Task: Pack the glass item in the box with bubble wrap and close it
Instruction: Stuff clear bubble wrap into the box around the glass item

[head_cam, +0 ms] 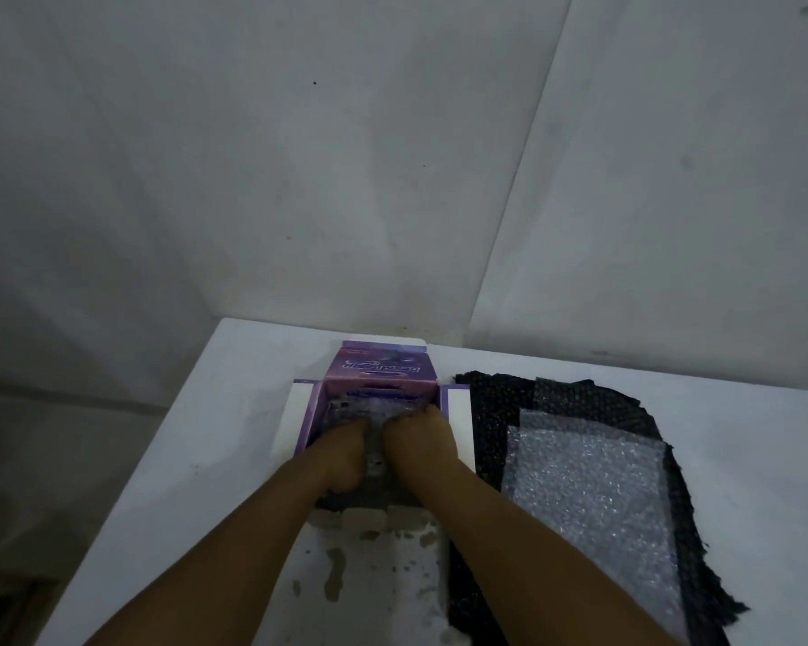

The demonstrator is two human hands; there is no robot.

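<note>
A purple box (379, 366) stands open on the white table (234, 412), its side flaps (290, 421) spread out flat. Inside it lies a bundle of clear bubble wrap (369, 410); the glass item is hidden under the wrap. My left hand (341, 454) and my right hand (421, 442) are both down inside the box, side by side, with curled fingers on the wrapped bundle. The near part of the box is hidden behind my hands and forearms.
Right of the box lies a black bubble-wrap sheet (495, 403) with a clear bubble-wrap sheet (593, 496) on top of it. Near me the table surface is chipped (374, 566). Grey walls meet in a corner just behind the table.
</note>
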